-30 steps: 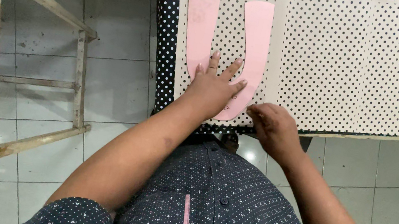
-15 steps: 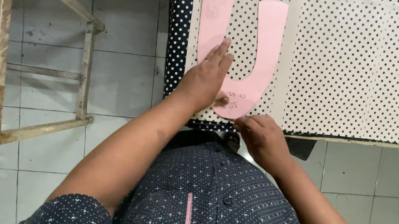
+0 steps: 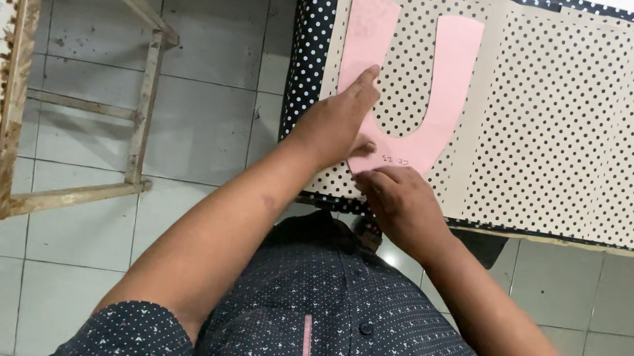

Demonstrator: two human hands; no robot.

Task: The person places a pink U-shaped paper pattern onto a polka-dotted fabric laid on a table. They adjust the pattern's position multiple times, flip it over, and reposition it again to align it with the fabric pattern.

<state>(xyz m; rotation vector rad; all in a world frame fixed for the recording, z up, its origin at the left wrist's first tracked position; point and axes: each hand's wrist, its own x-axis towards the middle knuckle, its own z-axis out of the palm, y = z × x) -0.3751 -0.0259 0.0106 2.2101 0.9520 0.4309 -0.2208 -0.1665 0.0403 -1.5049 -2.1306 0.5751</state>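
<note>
The U-shaped pattern piece (image 3: 420, 135) lies on the dotted fabric (image 3: 586, 130), which is spread over the desk (image 3: 583, 245). The left hand (image 3: 335, 125) rests on its left arm, and the right hand (image 3: 399, 205) touches its near edge. A wooden frame (image 3: 83, 76) stands to the left on the tiled floor (image 3: 212, 81).

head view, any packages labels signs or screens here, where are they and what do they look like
No packages, signs or screens show.
Pink pattern piece: U-shaped flat card on the dotted sheet, carrying a small dark handwritten marking near its bottom curve, just above the right hand.
Left hand: lies flat on the piece's left arm.
Dotted sheet: pale with dark dots, lying on dark white-dotted fabric.
</note>
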